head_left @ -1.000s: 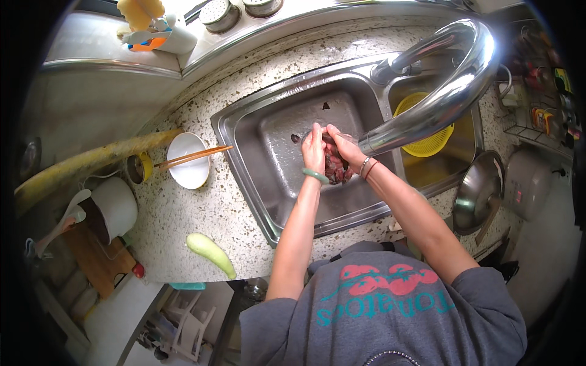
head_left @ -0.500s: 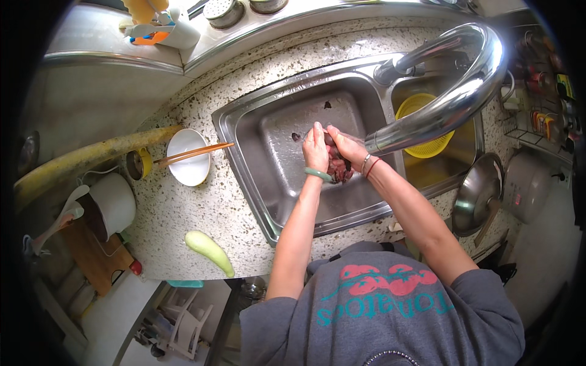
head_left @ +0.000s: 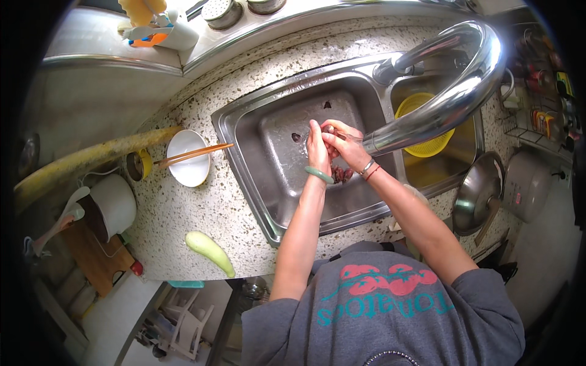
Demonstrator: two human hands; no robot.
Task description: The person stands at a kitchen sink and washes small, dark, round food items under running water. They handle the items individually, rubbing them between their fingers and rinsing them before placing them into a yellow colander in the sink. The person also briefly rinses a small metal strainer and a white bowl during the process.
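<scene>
Both my hands are over the large steel sink basin (head_left: 281, 134), below the end of the faucet (head_left: 421, 129). My left hand (head_left: 317, 149) is cupped on edge, fingers straight and together, against a dark reddish-brown soft piece (head_left: 330, 129). From the other side, my right hand (head_left: 348, 146) pinches that piece with bent fingers. More dark red soft pieces (head_left: 343, 175) show below the hands, between the wrists; their kind is unclear. Two small dark scraps, one nearer (head_left: 296, 137) and one farther (head_left: 328, 105), lie on the wet basin floor.
Right of the basin, a yellow colander (head_left: 421, 146) sits in the smaller sink. At left are a white bowl (head_left: 189, 171) with chopsticks (head_left: 198, 152) across it, and a pale green gourd (head_left: 209, 252). A pan lid (head_left: 479, 192) stands at right.
My right fingers have curled in from lying straight and now pinch the dark piece. The hands have shifted slightly, and fewer red pieces show between them.
</scene>
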